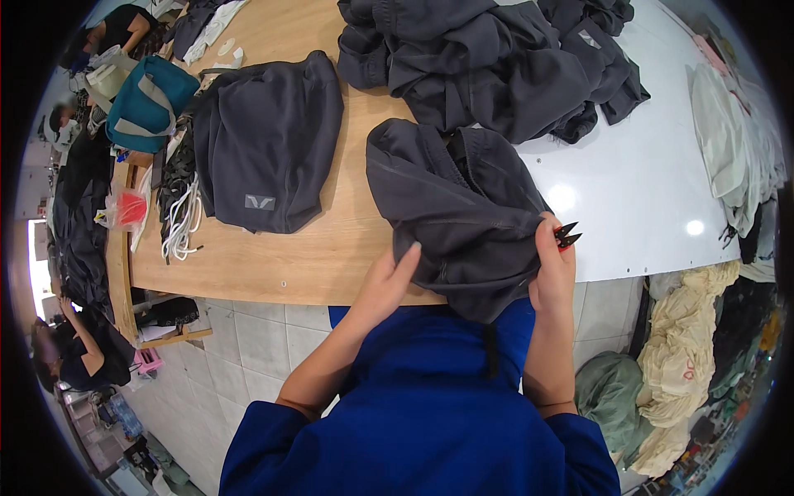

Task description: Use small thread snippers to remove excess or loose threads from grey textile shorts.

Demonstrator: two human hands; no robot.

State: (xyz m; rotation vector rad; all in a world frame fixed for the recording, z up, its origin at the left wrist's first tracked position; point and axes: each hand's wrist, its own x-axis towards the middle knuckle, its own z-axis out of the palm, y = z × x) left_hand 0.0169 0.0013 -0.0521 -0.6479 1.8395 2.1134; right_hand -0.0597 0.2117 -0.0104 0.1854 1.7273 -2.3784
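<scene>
A dark grey garment [459, 194] with gathered seams lies bunched at the table's front edge, part of it hanging over. My left hand [390, 279] grips its near left side, thumb on top of the cloth. On the right, my right hand [552, 269] pinches the cloth between thumb and fingers. Small thread snips [567, 236] with black blades and a bit of red stick out past that hand, blades pointing right; their handle is hidden in it.
Farther back lies a heap of dark grey garments [496, 70]. To the left are a folded dark grey piece [269, 136], white cords [184, 219] and a teal bag [150, 106]. Cream fabric [686, 355] is piled at right below the table [248, 273]. Other people are at far left.
</scene>
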